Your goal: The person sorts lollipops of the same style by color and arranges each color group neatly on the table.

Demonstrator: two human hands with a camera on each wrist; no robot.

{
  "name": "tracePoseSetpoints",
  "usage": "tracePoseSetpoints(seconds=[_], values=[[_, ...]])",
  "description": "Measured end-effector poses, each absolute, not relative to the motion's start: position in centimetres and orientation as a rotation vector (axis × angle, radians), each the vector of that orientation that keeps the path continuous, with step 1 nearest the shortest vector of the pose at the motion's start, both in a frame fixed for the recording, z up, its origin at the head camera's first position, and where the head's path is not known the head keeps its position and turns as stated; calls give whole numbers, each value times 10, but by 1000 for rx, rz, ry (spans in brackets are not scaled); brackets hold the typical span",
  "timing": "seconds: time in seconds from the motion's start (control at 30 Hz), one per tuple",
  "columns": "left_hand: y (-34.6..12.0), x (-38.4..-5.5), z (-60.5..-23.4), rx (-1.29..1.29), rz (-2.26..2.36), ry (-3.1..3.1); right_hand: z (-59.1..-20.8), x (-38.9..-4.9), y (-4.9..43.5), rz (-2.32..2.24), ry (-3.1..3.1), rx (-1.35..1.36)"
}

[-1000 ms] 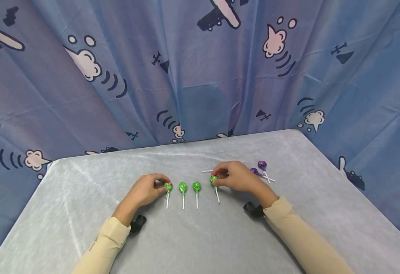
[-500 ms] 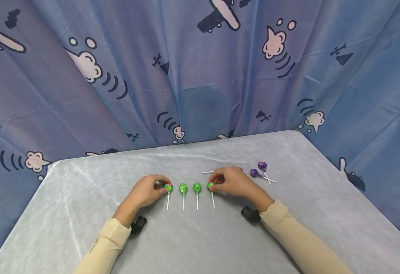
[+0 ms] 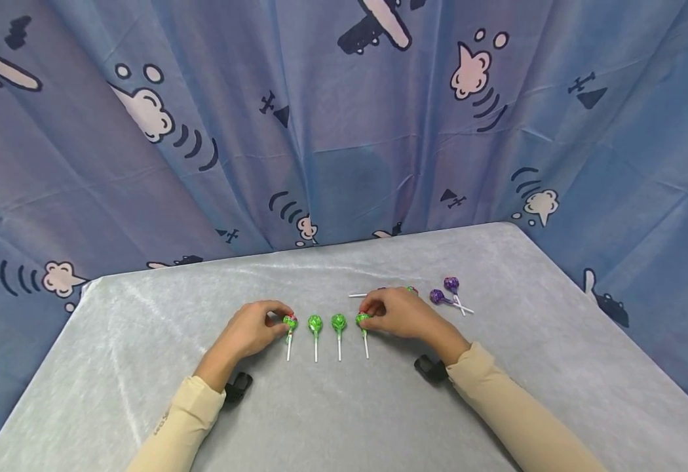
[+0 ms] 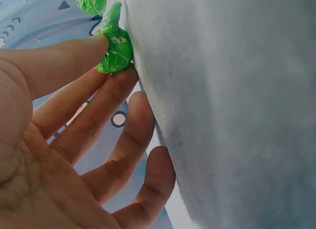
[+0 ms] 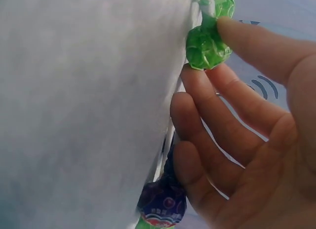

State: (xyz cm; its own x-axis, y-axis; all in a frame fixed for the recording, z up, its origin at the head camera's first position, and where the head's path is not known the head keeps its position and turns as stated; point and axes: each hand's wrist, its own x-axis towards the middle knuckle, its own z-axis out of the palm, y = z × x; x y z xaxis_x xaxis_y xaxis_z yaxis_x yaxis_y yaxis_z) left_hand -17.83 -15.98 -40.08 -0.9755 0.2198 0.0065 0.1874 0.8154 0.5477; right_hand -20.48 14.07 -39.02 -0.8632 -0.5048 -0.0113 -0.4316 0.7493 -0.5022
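Four green-wrapped lollipops form a row, sticks toward me. My left hand point(image 3: 255, 328) pinches the head of the leftmost green lollipop point(image 3: 289, 322); the left wrist view shows thumb and fingers on its wrapper point(image 4: 116, 54). At the row's right end, my right hand point(image 3: 400, 313) pinches another green lollipop point(image 3: 363, 319), whose crinkled head point(image 5: 207, 49) shows between thumb and fingers in the right wrist view. Between the hands lie two more, one green lollipop point(image 3: 315, 324) beside another green lollipop point(image 3: 339, 322), both untouched.
Right of my right hand, a purple lollipop point(image 3: 436, 296) and another purple lollipop point(image 3: 451, 284) lie with sticks crossed. Behind that hand are partly hidden lollipops, with a white stick point(image 3: 357, 295) poking out. A patterned curtain point(image 3: 350, 177) hangs beyond the grey-covered table point(image 3: 320, 419).
My right hand has brought its green lollipop left and slightly nearer, into line with the row, and its stick has straightened. The left hand stays in place.
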Motion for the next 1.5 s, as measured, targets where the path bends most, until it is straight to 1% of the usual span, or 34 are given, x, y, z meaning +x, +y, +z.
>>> tracePoseSetpoints(seconds=[0.57, 0.83, 1.2, 1.5], values=[[-160, -178, -401, 351, 884, 2956, -392, -206, 144, -806, 2799, -765], [-159, -177, -402, 333, 879, 2950, -384, -211, 154, -868, 2802, -739], [-160, -179, -402, 324, 883, 2944, -372, -220, 173, -902, 2818, -597], [-160, -179, -402, 328, 881, 2941, -373, -229, 191, -810, 2857, -537]])
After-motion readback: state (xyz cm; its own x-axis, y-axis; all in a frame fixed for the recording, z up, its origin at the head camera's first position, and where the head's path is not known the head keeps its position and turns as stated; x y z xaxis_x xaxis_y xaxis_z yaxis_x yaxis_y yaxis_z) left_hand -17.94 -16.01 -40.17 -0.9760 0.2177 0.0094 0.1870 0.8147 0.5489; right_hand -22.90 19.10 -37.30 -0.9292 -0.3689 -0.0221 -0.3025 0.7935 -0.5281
